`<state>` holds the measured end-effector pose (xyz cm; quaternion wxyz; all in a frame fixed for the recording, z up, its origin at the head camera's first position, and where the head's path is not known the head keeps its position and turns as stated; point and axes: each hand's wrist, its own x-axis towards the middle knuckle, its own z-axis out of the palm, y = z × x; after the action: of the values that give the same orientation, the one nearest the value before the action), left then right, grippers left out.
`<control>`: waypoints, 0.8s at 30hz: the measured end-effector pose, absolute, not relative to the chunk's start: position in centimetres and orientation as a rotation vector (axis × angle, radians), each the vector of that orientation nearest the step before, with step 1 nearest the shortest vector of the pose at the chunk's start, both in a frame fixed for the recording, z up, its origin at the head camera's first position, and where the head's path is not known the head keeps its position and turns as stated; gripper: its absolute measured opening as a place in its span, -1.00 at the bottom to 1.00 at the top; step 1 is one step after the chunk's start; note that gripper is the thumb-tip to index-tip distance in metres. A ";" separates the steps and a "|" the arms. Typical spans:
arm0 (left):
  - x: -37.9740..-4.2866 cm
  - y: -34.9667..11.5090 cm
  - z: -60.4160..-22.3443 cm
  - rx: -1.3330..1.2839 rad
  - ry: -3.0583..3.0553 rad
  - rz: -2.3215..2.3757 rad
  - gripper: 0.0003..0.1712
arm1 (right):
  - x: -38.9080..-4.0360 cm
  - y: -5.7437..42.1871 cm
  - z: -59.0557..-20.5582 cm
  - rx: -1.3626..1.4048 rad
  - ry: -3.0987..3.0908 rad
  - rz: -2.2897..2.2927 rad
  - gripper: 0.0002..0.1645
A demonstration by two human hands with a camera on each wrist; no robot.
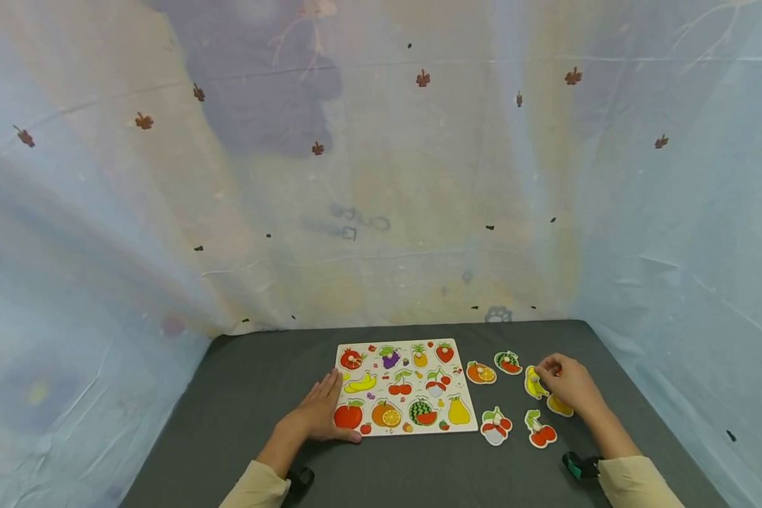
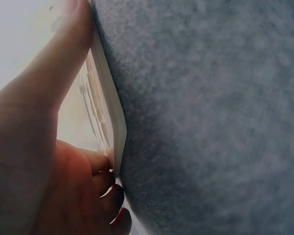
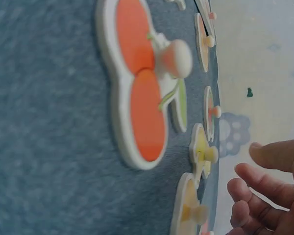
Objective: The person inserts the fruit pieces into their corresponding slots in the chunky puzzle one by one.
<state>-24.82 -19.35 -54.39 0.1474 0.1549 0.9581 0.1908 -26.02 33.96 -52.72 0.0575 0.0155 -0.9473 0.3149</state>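
Note:
A white fruit puzzle board [image 1: 381, 364] lies on the dark cloth. My left hand [image 1: 322, 413] rests at its near left corner, fingers straight along the left side and thumb by the near edge. In the left wrist view, the thumb [image 2: 63, 54] lies across the board edge [image 2: 110, 98]. My right hand [image 1: 570, 384] hovers over the banana piece [image 1: 535, 382] and a yellow piece [image 1: 560, 406] it partly covers. In the right wrist view, its thumb and fingers are apart with nothing between them. Nearest that camera is the knobbed cherry piece [image 3: 147, 112].
Right of the board lie an orange piece [image 1: 481, 372], a watermelon piece [image 1: 508, 363] and a red-and-white piece with green leaves [image 1: 496, 426]. Patterned curtains [image 1: 381, 183] stand behind the table [image 1: 273, 360] and along both sides.

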 end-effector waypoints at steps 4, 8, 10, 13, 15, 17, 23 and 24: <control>-25.2 -19.5 -55.0 0.435 2.755 0.541 0.72 | -26.2 34.3 -53.1 0.036 -2.903 0.940 -0.72; -25.8 -19.7 -56.3 0.427 2.760 0.559 0.74 | -26.4 34.4 -53.4 0.005 -2.946 0.921 -0.68; -26.0 -19.8 -56.7 0.420 2.765 0.557 0.74 | -26.4 34.4 -53.5 -0.010 -2.962 0.908 -0.67; -25.9 -19.7 -56.5 0.411 2.758 0.546 0.74 | -26.6 34.4 -53.5 -0.015 -2.969 0.903 -0.67; -25.6 -19.5 -55.9 0.407 2.749 0.536 0.73 | -26.6 34.4 -53.6 -0.021 -2.973 0.904 -0.68; -25.4 -19.3 -55.2 0.402 2.742 0.535 0.72 | -26.7 34.4 -53.6 -0.025 -2.977 0.901 -0.68; -24.9 -19.0 -54.3 0.384 2.765 0.503 0.64 | -27.2 34.4 -54.0 -0.019 -2.983 0.868 -0.67; -24.9 -19.0 -54.3 0.385 2.769 0.494 0.64 | -27.2 34.3 -54.0 -0.018 -2.980 0.872 -0.67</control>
<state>-24.93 -18.98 -54.33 0.1509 0.1340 0.9642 0.1720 -27.22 34.35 -53.98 0.0181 -0.0058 -0.9596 0.2808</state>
